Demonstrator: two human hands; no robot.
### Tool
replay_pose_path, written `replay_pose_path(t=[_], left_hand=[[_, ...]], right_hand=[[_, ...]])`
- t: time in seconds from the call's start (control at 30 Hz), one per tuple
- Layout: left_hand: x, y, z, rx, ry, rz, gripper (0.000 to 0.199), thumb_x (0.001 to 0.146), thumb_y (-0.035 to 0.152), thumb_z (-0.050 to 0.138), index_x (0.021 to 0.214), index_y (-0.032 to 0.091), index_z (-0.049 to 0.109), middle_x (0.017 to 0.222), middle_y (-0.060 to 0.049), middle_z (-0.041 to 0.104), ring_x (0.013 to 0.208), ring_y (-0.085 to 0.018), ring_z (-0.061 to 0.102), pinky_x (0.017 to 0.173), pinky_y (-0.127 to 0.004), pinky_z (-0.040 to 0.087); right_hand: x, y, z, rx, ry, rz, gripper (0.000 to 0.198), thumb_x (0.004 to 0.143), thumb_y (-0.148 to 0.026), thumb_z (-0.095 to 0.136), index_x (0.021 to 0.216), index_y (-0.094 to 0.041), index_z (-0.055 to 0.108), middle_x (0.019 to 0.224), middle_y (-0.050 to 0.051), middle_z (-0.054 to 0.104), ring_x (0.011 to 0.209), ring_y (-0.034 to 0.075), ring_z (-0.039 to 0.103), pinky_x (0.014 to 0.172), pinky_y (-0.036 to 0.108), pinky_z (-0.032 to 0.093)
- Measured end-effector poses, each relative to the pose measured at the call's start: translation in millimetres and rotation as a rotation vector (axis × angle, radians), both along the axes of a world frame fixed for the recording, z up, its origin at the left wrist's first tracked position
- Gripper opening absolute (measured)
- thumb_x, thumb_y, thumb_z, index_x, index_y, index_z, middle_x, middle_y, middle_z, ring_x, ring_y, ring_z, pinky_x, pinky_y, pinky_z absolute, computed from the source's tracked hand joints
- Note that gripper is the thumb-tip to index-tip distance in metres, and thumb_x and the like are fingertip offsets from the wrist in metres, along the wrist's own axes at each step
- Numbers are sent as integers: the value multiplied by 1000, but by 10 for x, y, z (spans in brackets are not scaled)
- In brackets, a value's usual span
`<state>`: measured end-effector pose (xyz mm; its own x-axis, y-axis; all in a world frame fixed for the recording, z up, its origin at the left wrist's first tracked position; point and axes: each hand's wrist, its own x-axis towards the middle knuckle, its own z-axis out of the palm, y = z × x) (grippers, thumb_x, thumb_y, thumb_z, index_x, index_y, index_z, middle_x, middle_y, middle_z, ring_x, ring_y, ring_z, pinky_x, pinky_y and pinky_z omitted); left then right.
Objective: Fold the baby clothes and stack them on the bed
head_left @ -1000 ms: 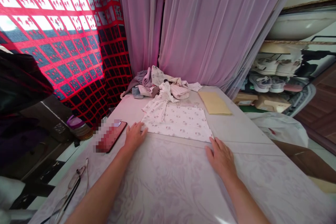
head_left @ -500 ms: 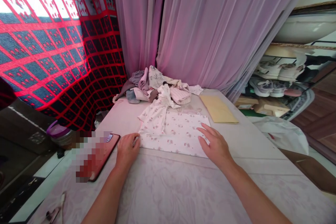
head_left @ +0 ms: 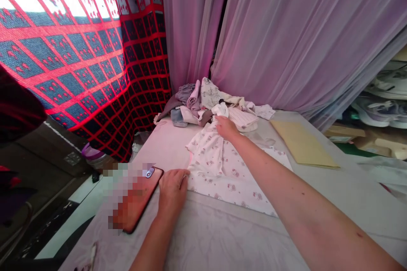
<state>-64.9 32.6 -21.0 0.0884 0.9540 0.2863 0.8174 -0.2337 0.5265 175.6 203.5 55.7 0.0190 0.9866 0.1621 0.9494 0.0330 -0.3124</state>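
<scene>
A white shirt (head_left: 235,186) with a small pink print lies spread on the table, one part of it folded across its left side. My left hand (head_left: 173,188) rests at the shirt's near left edge, fingers curled and thumb pressed in on the cloth. Farther off, my right hand (head_left: 226,128) pinches the bunched upper end of the shirt, beside the heap of clothes (head_left: 190,99). My right forearm crosses over the shirt and hides part of its right side.
Left of my left hand lies a phone (head_left: 140,199) in a reddish case. A yellow folded sheet (head_left: 303,144) is at the right. Purple curtains (head_left: 286,42) hang behind the table (head_left: 222,241), and a red-and-black patterned cloth (head_left: 89,51) hangs at the left. Shoes (head_left: 378,110) stand on a rack.
My right hand has moved from the shirt's right edge, where it was open, to its far bunched end and closed there. My left hand stays at the left edge. The view has turned.
</scene>
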Motion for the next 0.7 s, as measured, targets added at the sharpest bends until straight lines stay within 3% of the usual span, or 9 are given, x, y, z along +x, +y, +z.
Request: replay_pose_path(t=[0.13, 0.27, 0.4, 0.47, 0.53, 0.7], left_hand=[[-10, 2, 3, 0, -8, -16, 20, 87, 23, 49, 91, 28, 67, 97, -1, 70, 97, -22, 59, 85, -39, 40], [-14, 5, -11, -10, -17, -8, 18, 87, 23, 49, 91, 27, 66, 97, -2, 69, 97, -22, 59, 86, -39, 40], [-8, 15, -38, -31, -50, 50, 17, 84, 24, 53, 99, 24, 61, 98, -3, 69, 95, -23, 59, 87, -40, 41], [0, 17, -44, -19, -68, 70, 22, 83, 24, 54, 104, 23, 59, 99, -4, 69, 97, -23, 59, 90, -41, 41], [8, 15, -41, -1, -77, 77, 27, 83, 23, 54, 110, 22, 57, 100, -4, 69, 99, -23, 59, 92, -42, 40], [11, 15, -10, 1, -49, 62, 26, 84, 24, 53, 109, 23, 59, 100, -4, 69, 98, -23, 59, 90, -41, 41]], right_hand=[[27, 216, -114, -64, -31, -61, 55, 78, -20, 57, 133, -17, 52, 128, 14, 59, 113, 26, 57, 93, 32, 43], [90, 208, -134, -82, -51, -107, 46, 72, -21, 63, 117, -18, 63, 108, 12, 68, 99, 25, 62, 82, 30, 45], [232, 65, 48, -48, -33, -118, 20, 70, -21, 60, 88, -21, 70, 87, 5, 70, 83, 20, 62, 70, 25, 43], [342, -15, 187, -14, -15, -127, 16, 72, -24, 57, 82, -21, 69, 80, 2, 69, 77, 17, 61, 66, 24, 42], [467, -94, 318, 48, 86, -127, 18, 73, -26, 54, 84, -20, 68, 76, 0, 67, 71, 15, 59, 64, 24, 43], [790, -311, 493, 237, 585, -62, 19, 70, -28, 60, 85, -18, 66, 68, -1, 64, 64, 13, 57, 67, 27, 49]])
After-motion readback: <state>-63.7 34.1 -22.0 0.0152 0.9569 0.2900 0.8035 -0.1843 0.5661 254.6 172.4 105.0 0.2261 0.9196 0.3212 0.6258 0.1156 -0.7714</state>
